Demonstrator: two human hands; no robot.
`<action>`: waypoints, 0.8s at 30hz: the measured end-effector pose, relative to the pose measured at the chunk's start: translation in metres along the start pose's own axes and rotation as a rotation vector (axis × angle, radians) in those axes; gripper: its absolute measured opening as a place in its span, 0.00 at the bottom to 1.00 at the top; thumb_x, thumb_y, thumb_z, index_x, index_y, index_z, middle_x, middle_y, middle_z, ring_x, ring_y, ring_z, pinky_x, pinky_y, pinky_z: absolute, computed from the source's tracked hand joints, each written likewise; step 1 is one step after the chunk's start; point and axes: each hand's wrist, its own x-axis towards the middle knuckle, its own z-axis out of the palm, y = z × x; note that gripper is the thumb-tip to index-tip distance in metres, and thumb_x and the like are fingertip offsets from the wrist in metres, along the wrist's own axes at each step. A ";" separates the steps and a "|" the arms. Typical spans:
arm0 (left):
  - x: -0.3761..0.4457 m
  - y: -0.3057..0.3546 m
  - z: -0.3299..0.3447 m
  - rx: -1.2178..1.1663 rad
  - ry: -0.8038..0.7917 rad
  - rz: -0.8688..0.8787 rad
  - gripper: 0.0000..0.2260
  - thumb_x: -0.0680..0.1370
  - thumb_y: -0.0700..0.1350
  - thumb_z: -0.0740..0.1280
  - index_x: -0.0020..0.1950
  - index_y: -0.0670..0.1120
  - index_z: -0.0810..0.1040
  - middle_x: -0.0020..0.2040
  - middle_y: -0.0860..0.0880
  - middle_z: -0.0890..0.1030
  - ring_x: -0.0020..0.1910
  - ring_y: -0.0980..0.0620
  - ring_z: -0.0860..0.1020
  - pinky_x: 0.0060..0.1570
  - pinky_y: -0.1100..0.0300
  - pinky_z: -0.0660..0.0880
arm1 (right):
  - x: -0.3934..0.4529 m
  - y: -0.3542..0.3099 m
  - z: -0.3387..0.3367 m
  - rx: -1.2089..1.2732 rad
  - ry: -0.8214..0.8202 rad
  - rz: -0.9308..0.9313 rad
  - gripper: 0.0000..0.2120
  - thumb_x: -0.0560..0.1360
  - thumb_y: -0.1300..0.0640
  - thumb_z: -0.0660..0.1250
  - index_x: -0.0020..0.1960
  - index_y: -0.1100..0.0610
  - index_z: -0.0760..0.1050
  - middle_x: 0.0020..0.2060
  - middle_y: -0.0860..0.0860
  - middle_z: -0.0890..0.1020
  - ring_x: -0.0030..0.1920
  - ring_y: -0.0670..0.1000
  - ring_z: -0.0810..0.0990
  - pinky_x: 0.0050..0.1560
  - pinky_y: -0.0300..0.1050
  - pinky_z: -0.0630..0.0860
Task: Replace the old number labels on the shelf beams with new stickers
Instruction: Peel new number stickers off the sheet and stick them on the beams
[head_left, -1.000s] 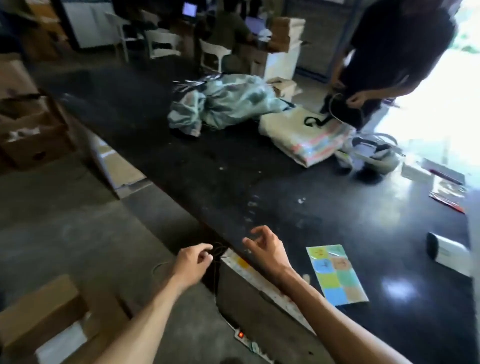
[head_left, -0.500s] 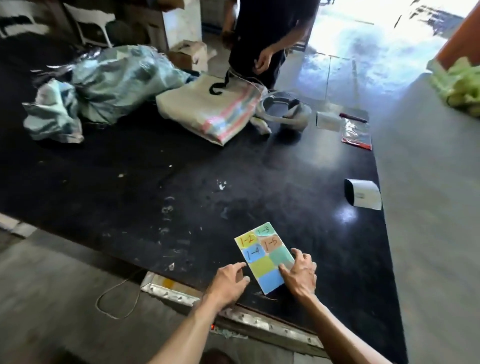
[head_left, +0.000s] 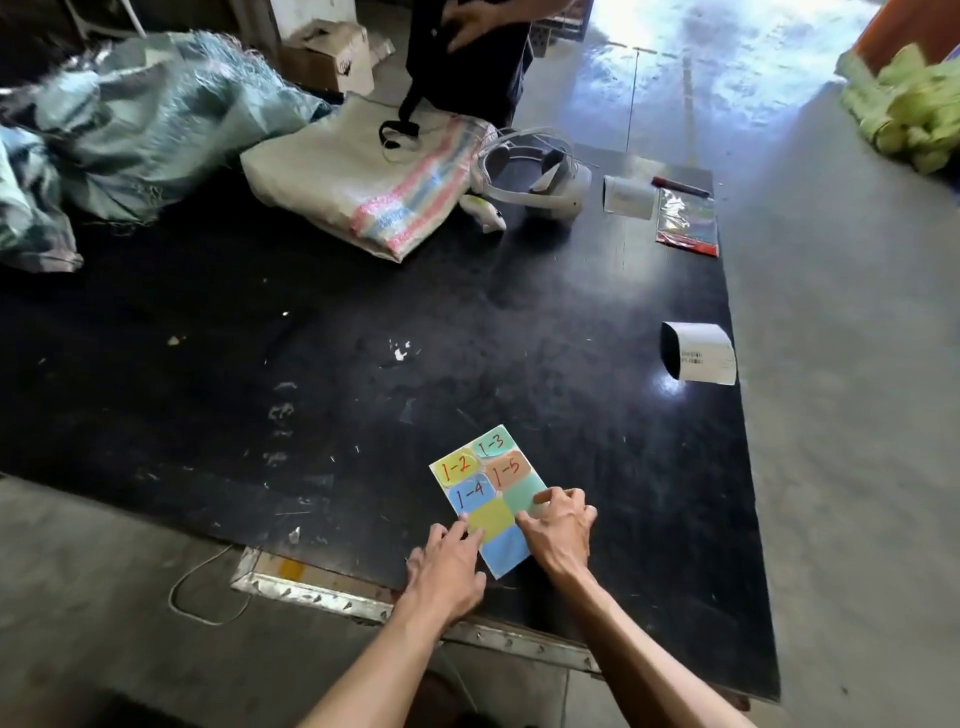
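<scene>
A sheet of coloured stickers (head_left: 488, 488) lies flat near the front edge of a black table top (head_left: 363, 364). Its upper stickers carry handwritten numbers 1-2, 1-3, 1-4 and 1-5; the lower ones are blank. My left hand (head_left: 449, 566) rests on the sheet's lower left edge, fingertips on the yellow-green sticker. My right hand (head_left: 558, 527) presses on the sheet's right side, fingers curled over the blank green sticker. Neither hand has lifted anything. No shelf beam is in view.
A rolled white paper (head_left: 698, 353) lies at the table's right edge. At the back are a striped woven bag (head_left: 363, 182), a white headset (head_left: 535, 176), a bluish sack (head_left: 140, 119) and a plastic packet (head_left: 687, 218). A person (head_left: 467, 47) stands behind the table.
The view swung right and down onto the table. My hands went from hovering off the table's edge to resting on the sticker sheet, and they have slid further up it.
</scene>
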 end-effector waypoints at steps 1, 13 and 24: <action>0.000 0.001 -0.001 0.016 -0.004 -0.001 0.27 0.78 0.48 0.63 0.77 0.51 0.61 0.79 0.50 0.58 0.72 0.45 0.62 0.66 0.44 0.67 | 0.000 0.001 0.000 0.017 0.006 -0.013 0.19 0.71 0.51 0.70 0.59 0.57 0.75 0.55 0.55 0.72 0.60 0.56 0.68 0.54 0.51 0.75; -0.005 -0.007 -0.003 0.089 0.015 0.010 0.27 0.78 0.47 0.65 0.76 0.52 0.62 0.76 0.51 0.64 0.71 0.47 0.64 0.66 0.46 0.67 | 0.019 0.004 -0.016 0.472 -0.226 0.137 0.22 0.68 0.38 0.74 0.49 0.57 0.84 0.43 0.53 0.87 0.43 0.53 0.86 0.48 0.54 0.84; -0.028 -0.058 -0.022 -0.688 0.214 -0.146 0.14 0.75 0.48 0.71 0.60 0.49 0.79 0.61 0.48 0.81 0.60 0.51 0.78 0.60 0.59 0.74 | 0.018 -0.066 -0.031 0.295 -0.389 -0.235 0.05 0.75 0.53 0.70 0.43 0.52 0.84 0.40 0.52 0.86 0.36 0.47 0.83 0.37 0.43 0.80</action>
